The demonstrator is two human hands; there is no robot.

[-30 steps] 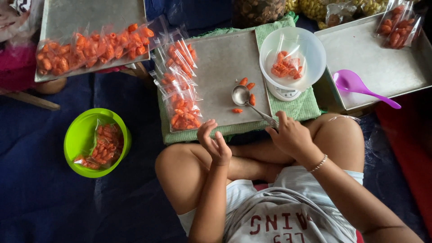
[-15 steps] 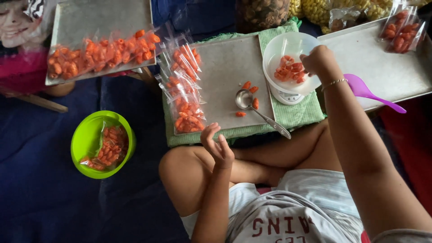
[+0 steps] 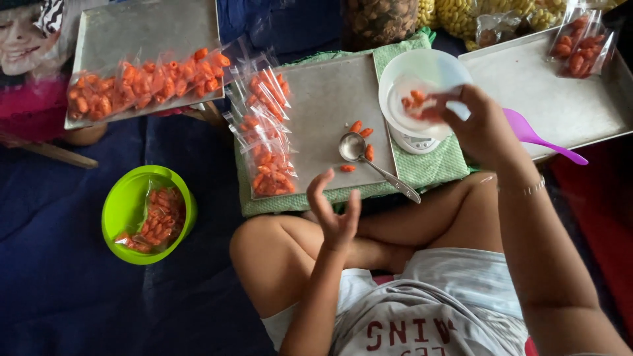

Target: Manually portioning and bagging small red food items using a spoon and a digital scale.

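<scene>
Left hand [image 3: 335, 214] raised over knee, fingers spread loose, holding nothing. Metal spoon [image 3: 369, 158] lies near tray's front right corner, 4 loose orange snacks [image 3: 369, 152] around its bowl. Right hand [image 3: 478, 125] pinches small clear bag of orange snacks [image 3: 417, 104] above white bowl [image 3: 422, 69] on scale [image 3: 414, 140]. Filled bags [image 3: 267, 142] along steel tray [image 3: 323, 99] left edge.

Left hand [image 3: 335, 214] hovers open at frame centre, fingers spread upward; right hand [image 3: 476, 125], upper right, pinches closed.
</scene>
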